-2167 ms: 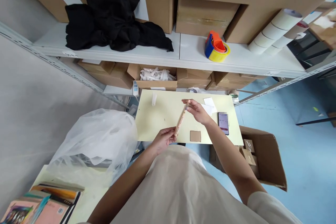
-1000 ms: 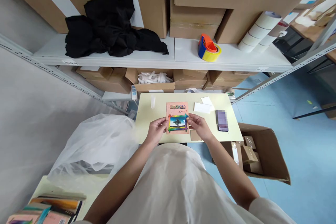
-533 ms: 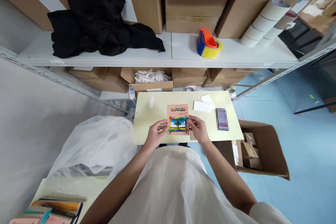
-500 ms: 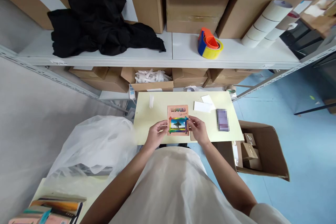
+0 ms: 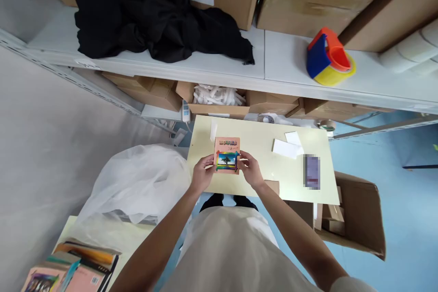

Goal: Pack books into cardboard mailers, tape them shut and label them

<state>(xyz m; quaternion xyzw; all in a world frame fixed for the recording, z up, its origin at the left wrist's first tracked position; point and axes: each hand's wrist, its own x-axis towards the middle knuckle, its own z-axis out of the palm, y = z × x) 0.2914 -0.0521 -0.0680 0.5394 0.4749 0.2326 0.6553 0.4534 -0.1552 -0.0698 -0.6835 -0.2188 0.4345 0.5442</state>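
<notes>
A pink book [image 5: 227, 156] with a tree picture in a rainbow-coloured frame on its cover is held upright to my view, over the pale yellow table [image 5: 253, 134]. My left hand [image 5: 203, 173] grips its left edge between thumb and fingers. At the opposite edge, my right hand [image 5: 251, 170] pinches it the same way. White strips of card [image 5: 286, 148] lie to the right of the book, and beyond them is a purple item [image 5: 311, 172], blurred out. A narrow white strip [image 5: 213, 130] lies near the table's far left corner.
Across the back runs a shelf [image 5: 219, 70] with black cloth [image 5: 157, 23] and a tape dispenser [image 5: 330, 59]. An open carton [image 5: 364, 219] stands at the right. Translucent plastic sheeting [image 5: 137, 182] and a pile of books [image 5: 73, 269] are at the left.
My view has shifted, so the shelf and table items appear farther right and the shelf looks closer. Both hands still hold the book by its side edges.
</notes>
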